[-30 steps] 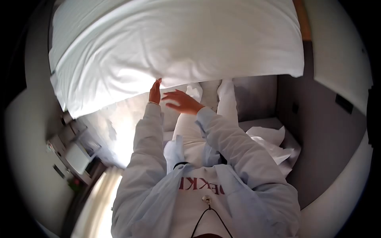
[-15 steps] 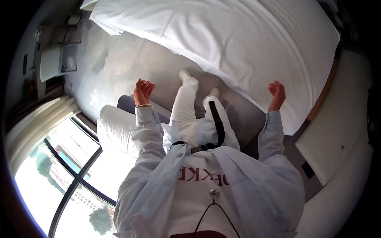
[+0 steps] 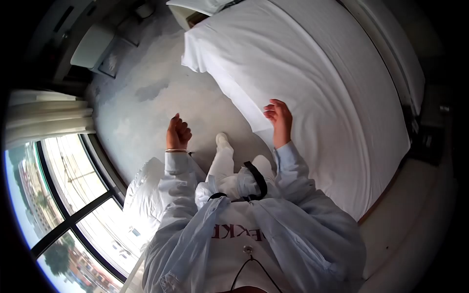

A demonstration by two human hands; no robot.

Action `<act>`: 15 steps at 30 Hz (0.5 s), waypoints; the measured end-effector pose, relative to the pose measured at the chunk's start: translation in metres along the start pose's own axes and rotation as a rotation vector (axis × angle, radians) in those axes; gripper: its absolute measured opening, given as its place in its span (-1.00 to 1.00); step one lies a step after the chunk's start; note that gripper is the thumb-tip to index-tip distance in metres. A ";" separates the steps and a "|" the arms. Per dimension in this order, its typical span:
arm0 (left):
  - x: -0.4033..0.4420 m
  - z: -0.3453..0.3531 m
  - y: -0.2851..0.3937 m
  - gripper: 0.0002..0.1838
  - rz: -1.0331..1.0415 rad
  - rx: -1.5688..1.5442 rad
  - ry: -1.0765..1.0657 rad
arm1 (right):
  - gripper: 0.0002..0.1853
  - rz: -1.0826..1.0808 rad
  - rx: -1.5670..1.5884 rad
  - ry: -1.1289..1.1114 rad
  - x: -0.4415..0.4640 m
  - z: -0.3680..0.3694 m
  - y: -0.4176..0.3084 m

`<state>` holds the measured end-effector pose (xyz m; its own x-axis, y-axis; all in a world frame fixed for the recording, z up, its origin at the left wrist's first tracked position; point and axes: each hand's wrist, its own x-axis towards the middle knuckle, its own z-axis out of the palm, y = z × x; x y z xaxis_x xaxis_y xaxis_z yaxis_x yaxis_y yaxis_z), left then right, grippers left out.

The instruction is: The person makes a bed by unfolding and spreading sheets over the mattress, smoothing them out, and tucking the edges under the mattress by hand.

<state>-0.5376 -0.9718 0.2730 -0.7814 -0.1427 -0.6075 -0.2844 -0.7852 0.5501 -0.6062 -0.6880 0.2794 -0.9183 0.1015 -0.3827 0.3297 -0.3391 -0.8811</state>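
My left hand [image 3: 179, 133] is raised over the carpet, its fingers curled into a fist with the thumb on top; nothing shows in it. A thin bracelet circles that wrist. My right hand [image 3: 279, 117] hovers beside the bed's near edge, fingers loosely bent and apart, holding nothing. Behind it, a white sheet [image 3: 312, 97] covers the bed and hangs over its side in soft folds. Whether the right hand touches the sheet I cannot tell, but it looks apart from it.
Grey patterned carpet [image 3: 146, 107] runs alongside the bed. White bedding [image 3: 144, 195] is heaped at my left, by a large window [image 3: 73, 171] with a pale curtain [image 3: 49, 117]. A white chair [image 3: 93, 46] stands at the far left. Beyond the bed's corner is another white-topped piece [image 3: 188, 14].
My view has turned and I have stepped along the bed. The right hand has come inward, closer to the left. The left hand has closed into a tighter fist.
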 end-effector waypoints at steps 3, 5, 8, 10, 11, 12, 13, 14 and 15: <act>0.015 -0.025 0.083 -0.51 0.068 0.055 0.136 | -0.82 0.071 0.096 -0.262 0.027 0.106 -0.006; 0.036 -0.042 0.124 -0.51 0.073 0.015 0.190 | -0.83 0.077 0.060 -0.336 0.058 0.157 -0.016; 0.061 -0.049 0.123 -0.51 0.078 -0.081 0.215 | -0.82 0.072 -0.093 -0.397 0.106 0.158 -0.025; 0.093 -0.047 0.131 -0.51 0.044 -0.160 0.221 | -0.80 0.068 -0.072 -0.277 0.151 0.164 -0.025; 0.118 -0.043 0.145 -0.51 0.002 -0.147 0.223 | -0.80 0.082 -0.061 -0.202 0.179 0.175 -0.027; 0.139 -0.033 0.156 -0.51 -0.010 -0.124 0.219 | -0.80 0.087 -0.003 -0.148 0.203 0.181 -0.030; 0.159 -0.022 0.168 -0.51 -0.019 -0.098 0.211 | -0.80 0.088 0.057 -0.092 0.225 0.186 -0.033; 0.171 -0.008 0.166 -0.51 -0.008 -0.102 0.206 | -0.79 0.127 0.052 -0.037 0.240 0.173 -0.036; 0.197 0.001 0.189 -0.50 0.005 -0.115 0.206 | -0.79 0.127 0.055 -0.041 0.270 0.190 -0.048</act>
<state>-0.7464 -1.1477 0.2577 -0.6492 -0.2575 -0.7157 -0.2064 -0.8460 0.4916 -0.9119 -0.8223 0.2707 -0.8784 0.0168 -0.4776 0.4324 -0.3978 -0.8092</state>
